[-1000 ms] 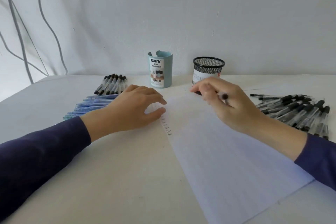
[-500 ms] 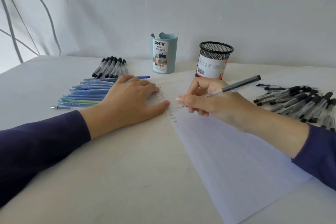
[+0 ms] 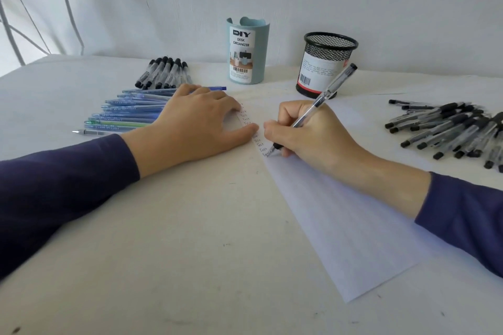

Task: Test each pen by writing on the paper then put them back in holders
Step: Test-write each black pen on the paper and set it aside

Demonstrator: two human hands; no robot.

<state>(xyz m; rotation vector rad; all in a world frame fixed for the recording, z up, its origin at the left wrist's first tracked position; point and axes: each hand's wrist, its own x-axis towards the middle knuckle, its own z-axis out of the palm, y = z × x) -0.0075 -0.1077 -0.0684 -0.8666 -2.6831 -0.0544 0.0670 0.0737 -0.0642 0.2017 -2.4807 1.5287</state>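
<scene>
Curled tight around a slim pen (image 3: 330,85) of clear plastic with a black end cap: right hand (image 3: 307,133), tip pressed to the left edge of the paper (image 3: 340,212), at the foot of a small handwritten column of "Test" words (image 3: 257,141). Thin, faintly ruled sheet, lying slantwise on the matte, off-white table (image 3: 163,253). Flat on the sheet's upper corner, fingers relaxed and gripping nothing: left hand (image 3: 196,128). Behind, 2 upright cylinders standing apart: a smooth pale-blue holder (image 3: 261,62) with a notched rim and a "DIY DESK ORGANIZER" label, and a black wire-mesh holder (image 3: 329,49) with a white and red label. Interiors hidden from this angle. Loose on the table: a tidy bunch of black-capped clear pens (image 3: 163,73) at the back left, a fanned row of blue pens (image 3: 130,111) beside the left hand, a tumbled heap of black-gripped pens (image 3: 449,128) on the right.
</scene>
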